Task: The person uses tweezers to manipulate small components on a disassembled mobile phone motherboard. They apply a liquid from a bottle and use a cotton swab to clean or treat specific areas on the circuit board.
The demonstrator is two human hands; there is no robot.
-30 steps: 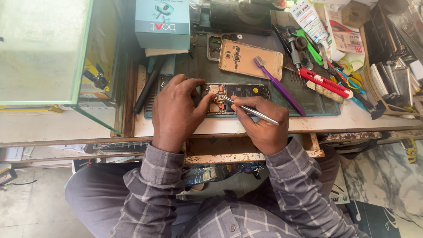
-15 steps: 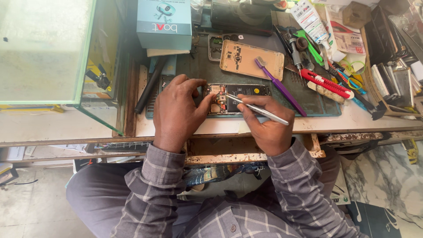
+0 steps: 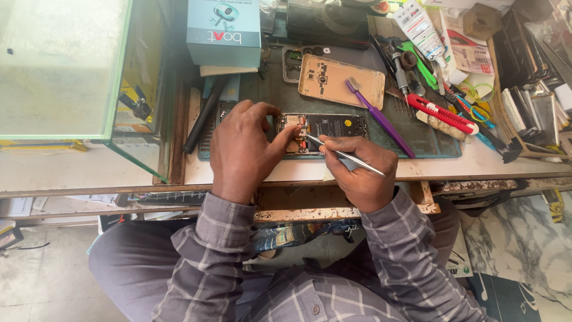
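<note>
An opened phone point(image 3: 331, 127) with its back removed lies on a dark green work mat point(image 3: 429, 140). My left hand point(image 3: 243, 149) rests on the phone's left end, thumb and fingers pinching its edge. My right hand point(image 3: 357, 170) holds metal tweezers point(image 3: 342, 154) whose tip points into the phone's upper left corner. Just beyond the phone lies its gold back cover point(image 3: 341, 80), with a purple brush point(image 3: 379, 117) leaning across it.
A teal box point(image 3: 224, 31) stands at the back. A glass case point(image 3: 65, 71) fills the left. A black pen-like tool point(image 3: 202, 116) lies left of the mat. Red cutter point(image 3: 440, 113), screwdrivers, a tube point(image 3: 420, 24) and parts clutter the right.
The view has shifted slightly. My right hand has drawn a little toward me while the tweezers' tip stays on the phone's left part. My left hand keeps its hold.
</note>
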